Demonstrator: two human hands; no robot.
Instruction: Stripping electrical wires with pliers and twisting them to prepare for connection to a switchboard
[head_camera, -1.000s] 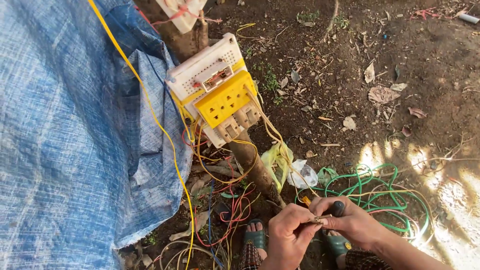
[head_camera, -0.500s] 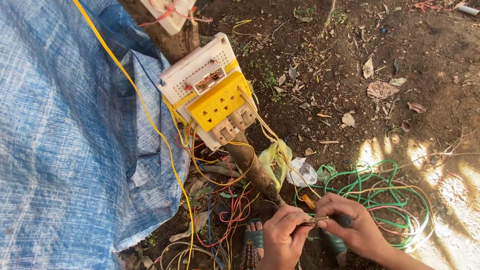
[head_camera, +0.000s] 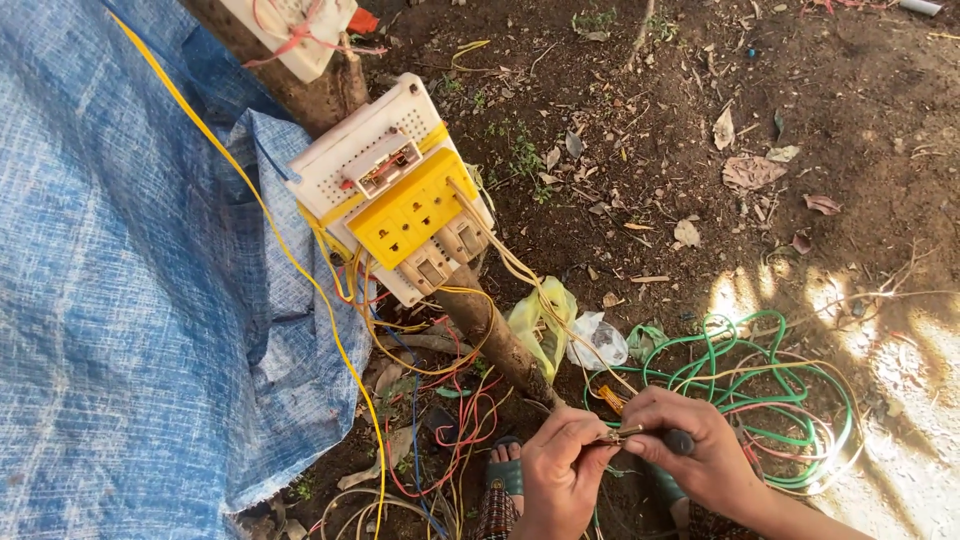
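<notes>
Just below the wooden post, the left hand and right hand meet, both pinching a thin wire end; the right hand also grips a dark tool handle. Up the post sits a white and yellow switch board. Green wire coils lie right of the post, tangled red and yellow wires at its foot, a blue tarp to its left, all on bare soil with dry leaves.

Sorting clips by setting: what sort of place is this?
Likely an outdoor makeshift wiring spot: bare soil with dry leaves, a blue tarp, and a yellow socket board fixed to a wooden post.
</notes>
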